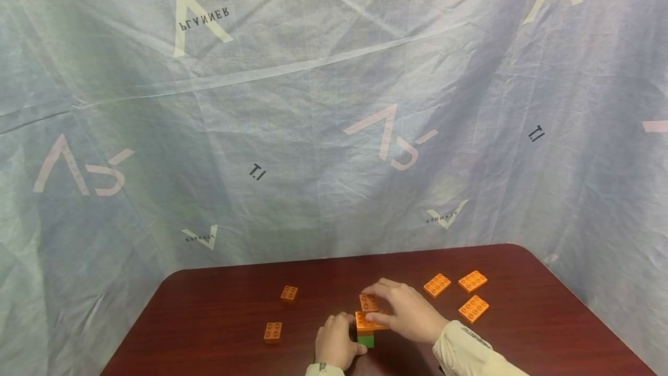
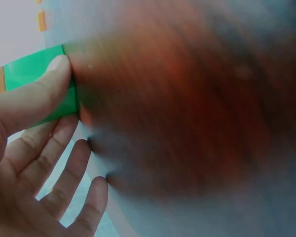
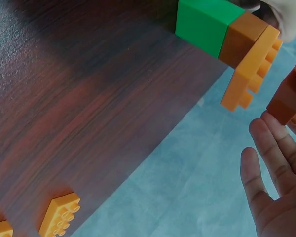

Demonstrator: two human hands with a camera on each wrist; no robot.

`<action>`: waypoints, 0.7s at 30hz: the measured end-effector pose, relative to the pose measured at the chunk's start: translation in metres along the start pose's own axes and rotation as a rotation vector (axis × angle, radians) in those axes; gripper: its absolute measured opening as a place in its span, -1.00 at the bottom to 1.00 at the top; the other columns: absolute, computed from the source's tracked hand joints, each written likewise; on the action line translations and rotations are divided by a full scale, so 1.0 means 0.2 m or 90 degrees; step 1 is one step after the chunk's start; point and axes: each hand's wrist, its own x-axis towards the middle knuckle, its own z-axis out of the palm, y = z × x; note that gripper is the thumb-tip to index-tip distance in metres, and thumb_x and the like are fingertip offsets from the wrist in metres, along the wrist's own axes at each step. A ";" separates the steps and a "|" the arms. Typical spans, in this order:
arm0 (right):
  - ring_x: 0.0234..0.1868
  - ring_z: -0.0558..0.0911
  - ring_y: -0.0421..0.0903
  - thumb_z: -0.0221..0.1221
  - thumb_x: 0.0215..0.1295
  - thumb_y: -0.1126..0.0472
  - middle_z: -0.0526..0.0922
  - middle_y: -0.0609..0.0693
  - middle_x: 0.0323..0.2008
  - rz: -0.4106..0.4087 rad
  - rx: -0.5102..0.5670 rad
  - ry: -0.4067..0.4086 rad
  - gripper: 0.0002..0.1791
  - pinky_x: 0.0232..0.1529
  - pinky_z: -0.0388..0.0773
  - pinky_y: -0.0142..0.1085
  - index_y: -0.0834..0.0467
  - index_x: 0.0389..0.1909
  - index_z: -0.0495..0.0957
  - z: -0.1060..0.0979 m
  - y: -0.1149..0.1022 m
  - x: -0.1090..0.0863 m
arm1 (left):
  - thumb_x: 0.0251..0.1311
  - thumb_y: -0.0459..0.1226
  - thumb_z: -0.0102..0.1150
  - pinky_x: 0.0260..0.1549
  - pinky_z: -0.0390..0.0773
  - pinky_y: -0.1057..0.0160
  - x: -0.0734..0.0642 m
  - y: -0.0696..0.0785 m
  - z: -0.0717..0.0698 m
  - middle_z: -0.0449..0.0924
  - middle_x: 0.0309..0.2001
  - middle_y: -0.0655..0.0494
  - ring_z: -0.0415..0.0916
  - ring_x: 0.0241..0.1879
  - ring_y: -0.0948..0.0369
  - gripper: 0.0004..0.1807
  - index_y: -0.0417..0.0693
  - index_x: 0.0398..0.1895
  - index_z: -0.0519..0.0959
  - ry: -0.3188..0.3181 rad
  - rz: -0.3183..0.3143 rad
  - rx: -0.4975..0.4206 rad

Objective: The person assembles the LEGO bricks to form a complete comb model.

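Observation:
Near the table's front edge stands a small stack: a green building block [image 3: 202,24] at the bottom, a dark orange brick [image 3: 244,37] on it, and a longer bright orange plate [image 1: 362,325] with studs on top. My left hand [image 1: 335,342] pinches the green block low down, with the thumb across one face in the left wrist view. Above the stack, my right hand [image 1: 412,312] holds another dark orange brick [image 1: 368,302] between thumb and fingers. A gap shows between that brick and the orange plate in the right wrist view.
On the dark red table [image 1: 209,318], two dark orange bricks [image 1: 273,332] lie apart to the left. Three bright orange studded plates [image 1: 436,285] lie to the right, beyond the right hand. A printed cloth [image 1: 313,202] hangs behind the table's far edge and around its sides.

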 end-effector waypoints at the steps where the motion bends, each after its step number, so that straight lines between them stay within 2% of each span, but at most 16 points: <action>1: -0.30 0.54 -0.25 0.18 0.15 -0.07 0.50 -0.27 -0.21 -0.001 0.001 -0.002 -0.59 -0.30 0.49 -0.29 -0.03 0.00 0.50 0.00 0.00 0.00 | -0.44 -0.15 0.54 -0.28 0.41 -0.12 0.00 0.00 0.00 0.53 -0.35 0.11 0.45 -0.30 0.05 -0.49 -0.10 -0.28 0.63 0.000 0.002 0.002; 21: -0.33 0.49 -0.32 0.22 0.10 -0.09 0.51 -0.24 -0.23 0.002 -0.012 -0.031 -0.60 -0.35 0.48 -0.35 -0.02 -0.06 0.55 0.05 0.00 0.01 | -0.46 -0.17 0.55 -0.28 0.43 -0.11 0.00 0.00 0.00 0.54 -0.35 0.12 0.46 -0.30 0.06 -0.52 -0.08 -0.32 0.63 0.008 0.001 -0.001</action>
